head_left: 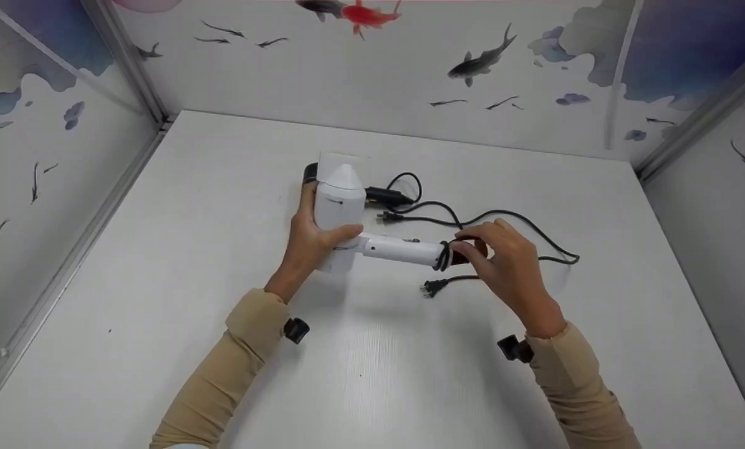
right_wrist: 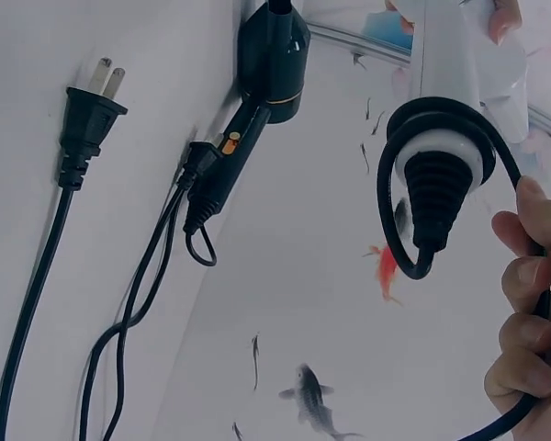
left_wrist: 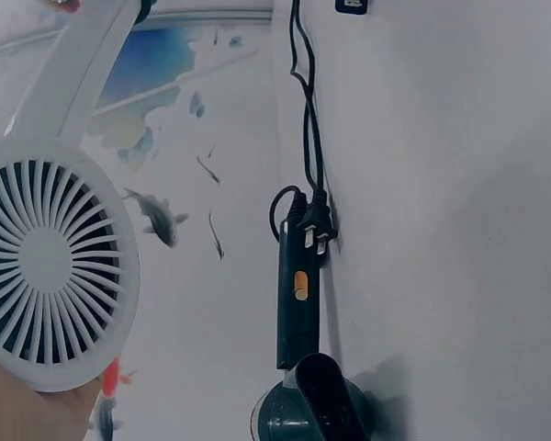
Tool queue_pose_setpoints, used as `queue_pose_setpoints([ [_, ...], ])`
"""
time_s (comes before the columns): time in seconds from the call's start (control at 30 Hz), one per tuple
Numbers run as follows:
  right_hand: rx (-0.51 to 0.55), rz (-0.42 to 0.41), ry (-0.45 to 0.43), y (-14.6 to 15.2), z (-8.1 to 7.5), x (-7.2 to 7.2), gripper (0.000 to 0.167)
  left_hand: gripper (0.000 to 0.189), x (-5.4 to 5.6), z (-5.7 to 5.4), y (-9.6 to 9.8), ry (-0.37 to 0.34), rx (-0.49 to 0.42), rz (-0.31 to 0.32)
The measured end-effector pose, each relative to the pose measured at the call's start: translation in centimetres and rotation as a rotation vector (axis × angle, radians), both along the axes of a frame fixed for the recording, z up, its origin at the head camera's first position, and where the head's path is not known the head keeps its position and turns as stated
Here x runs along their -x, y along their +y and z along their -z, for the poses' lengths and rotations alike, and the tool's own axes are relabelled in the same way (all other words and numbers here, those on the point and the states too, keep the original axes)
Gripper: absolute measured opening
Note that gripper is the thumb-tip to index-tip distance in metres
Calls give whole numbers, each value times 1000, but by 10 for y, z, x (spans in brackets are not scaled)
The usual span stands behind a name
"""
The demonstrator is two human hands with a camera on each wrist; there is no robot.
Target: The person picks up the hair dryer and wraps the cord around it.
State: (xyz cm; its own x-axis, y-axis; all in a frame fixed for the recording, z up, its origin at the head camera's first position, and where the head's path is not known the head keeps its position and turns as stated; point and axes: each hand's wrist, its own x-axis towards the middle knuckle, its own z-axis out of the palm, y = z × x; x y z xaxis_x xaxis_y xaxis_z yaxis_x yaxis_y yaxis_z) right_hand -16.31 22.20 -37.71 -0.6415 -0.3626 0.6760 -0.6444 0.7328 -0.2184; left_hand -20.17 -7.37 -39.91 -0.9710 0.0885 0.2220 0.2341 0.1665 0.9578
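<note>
A white hair dryer [head_left: 339, 206] is held over the table by my left hand [head_left: 312, 240], thumb across its body near the handle joint. Its round slatted back grille [left_wrist: 50, 262] fills the left side of the left wrist view. The handle points right, and black cord [head_left: 442, 255] loops around its end. My right hand [head_left: 506, 259] grips that cord just beyond the handle; the right wrist view shows fingers [right_wrist: 523, 372] curled around it. Behind the white dryer, a dark hair dryer [left_wrist: 298, 340] with a gold switch lies on the table, partly hidden in the head view.
A two-pin plug [head_left: 434, 287] on black cord lies in front of the right hand. Another plug [head_left: 389, 217] lies by the dark dryer's handle, its cord [head_left: 522, 215] curving right across the white table [head_left: 372, 374]. Printed walls with fish border the table.
</note>
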Motion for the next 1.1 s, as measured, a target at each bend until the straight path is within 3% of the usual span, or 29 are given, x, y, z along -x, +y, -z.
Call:
queue_pose_setpoints([
  [0.17,41,-7,-110,6,-5,7,16,79,1,-3,-2,-9,-42,22],
  [0.33,257,-71,-355,14,-5,15,10,79,0,-5,-3,-29,-117,68],
  [0.5,434,1,-482,17,-14,14,10,78,-1,-8,-1,-45,-163,116],
  [0.77,381,2,-438,12,5,22,9,76,1,-9,1,-73,-241,140],
  [1.1,152,93,-492,-6,22,17,16,74,0,-12,7,-114,-332,27],
])
